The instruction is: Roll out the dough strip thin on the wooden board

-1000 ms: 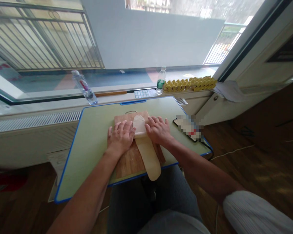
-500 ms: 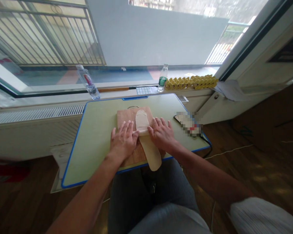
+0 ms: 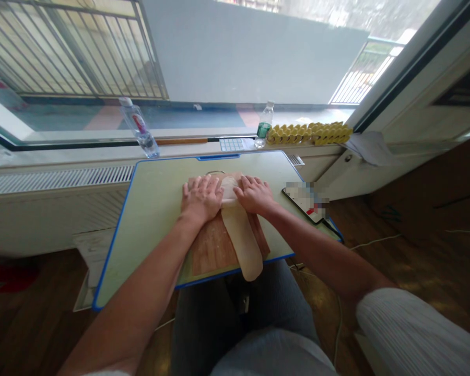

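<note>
A long strip of pale dough (image 3: 243,243) lies on a wooden board (image 3: 211,250), its near end hanging past the table's front edge. Across its far part runs a thin, pale rolling pin (image 3: 230,202), mostly covered by my hands. My left hand (image 3: 202,197) rests palm down on the pin's left side, fingers stretched forward. On the right side lies my right hand (image 3: 255,194), likewise flat with fingers extended. Both thumbs point inward beside the dough. The far end of the dough shows between my hands.
The board stands on a small pale table (image 3: 149,219) with blue edging. A phone (image 3: 305,201) with a cable lies at the right. Along the windowsill are two plastic bottles (image 3: 141,130), a yellow egg tray (image 3: 309,134) and a brown stick (image 3: 184,141).
Both hands and the rolling pin have moved forward, away from me, along the dough. More of the near dough and of the board now shows.
</note>
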A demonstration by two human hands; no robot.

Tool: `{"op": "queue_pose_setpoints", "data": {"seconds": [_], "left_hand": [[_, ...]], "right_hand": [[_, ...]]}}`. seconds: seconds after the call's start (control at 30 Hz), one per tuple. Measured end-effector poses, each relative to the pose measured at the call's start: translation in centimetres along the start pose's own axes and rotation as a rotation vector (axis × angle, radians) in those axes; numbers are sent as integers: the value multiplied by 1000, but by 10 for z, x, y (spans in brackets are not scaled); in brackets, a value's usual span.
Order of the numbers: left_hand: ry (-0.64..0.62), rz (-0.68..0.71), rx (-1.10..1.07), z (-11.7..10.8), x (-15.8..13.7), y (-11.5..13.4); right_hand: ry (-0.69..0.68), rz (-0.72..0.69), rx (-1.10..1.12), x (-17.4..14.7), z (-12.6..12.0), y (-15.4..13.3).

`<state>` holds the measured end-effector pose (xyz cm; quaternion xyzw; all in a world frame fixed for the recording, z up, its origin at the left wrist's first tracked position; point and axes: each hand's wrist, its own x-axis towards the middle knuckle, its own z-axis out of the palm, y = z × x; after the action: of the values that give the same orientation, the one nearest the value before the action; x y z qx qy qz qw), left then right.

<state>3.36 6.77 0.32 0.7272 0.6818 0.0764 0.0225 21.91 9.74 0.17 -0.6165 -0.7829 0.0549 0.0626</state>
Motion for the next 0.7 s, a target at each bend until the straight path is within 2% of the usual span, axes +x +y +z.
{"op": "queue_pose_setpoints", "data": {"seconds": [0.1,0.27,0.37,0.47,0.7], "left_hand": [[-2,-6,-13,2,-12,2],[57,26,-19,5,-57,6],[65,48,-17,5,-71,7],[63,43,-13,4,-61,6],[-14,2,-15,2,4,0]], "right_hand": [[20,-9,-20,-15,0,-3],[94,-41,-67,-63,6,-10],[99,-37,-70,-76,9,-12],[91,-38,-63,-66,8,-12],[28,-26,4,-2,0,-5]]}}
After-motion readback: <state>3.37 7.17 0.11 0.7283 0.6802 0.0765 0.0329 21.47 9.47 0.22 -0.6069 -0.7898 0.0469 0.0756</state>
